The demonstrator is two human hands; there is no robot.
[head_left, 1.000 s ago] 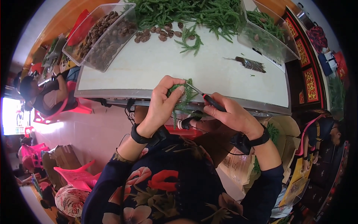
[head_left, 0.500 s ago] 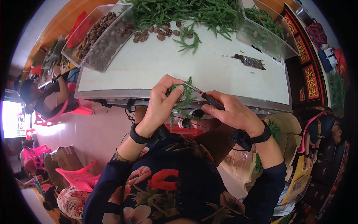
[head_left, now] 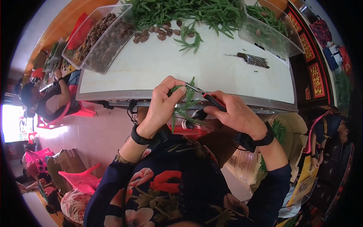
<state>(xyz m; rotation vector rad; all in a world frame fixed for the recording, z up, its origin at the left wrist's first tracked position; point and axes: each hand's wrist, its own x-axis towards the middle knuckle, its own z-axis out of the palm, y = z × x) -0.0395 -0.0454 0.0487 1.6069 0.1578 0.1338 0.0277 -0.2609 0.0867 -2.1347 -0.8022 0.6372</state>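
Note:
Over the table's near edge, my left hand (head_left: 165,99) pinches a green artificial pine sprig (head_left: 186,106), whose needled ends hang down below the fingers. My right hand (head_left: 236,115) is wrapped round pliers (head_left: 210,98) with red and black handles. Their metal jaws reach to my left fingertips, where the exact spot they touch is too small to make out. Farther back on the white table (head_left: 143,72) lies a small ring of green sprig (head_left: 189,38). Several brown pine cones (head_left: 162,33) are scattered beside it.
A clear bin of pine cones (head_left: 107,47) stands at the back left. Green sprigs (head_left: 189,11) are heaped along the far side. Another clear bin (head_left: 270,38) holds greenery at the right, near a wrapped bundle of dark wires (head_left: 254,60). People sit at both sides.
Both hands keep nearly the same place and grip. The pliers' jaws stay at my left fingertips, and the view has shifted very slightly.

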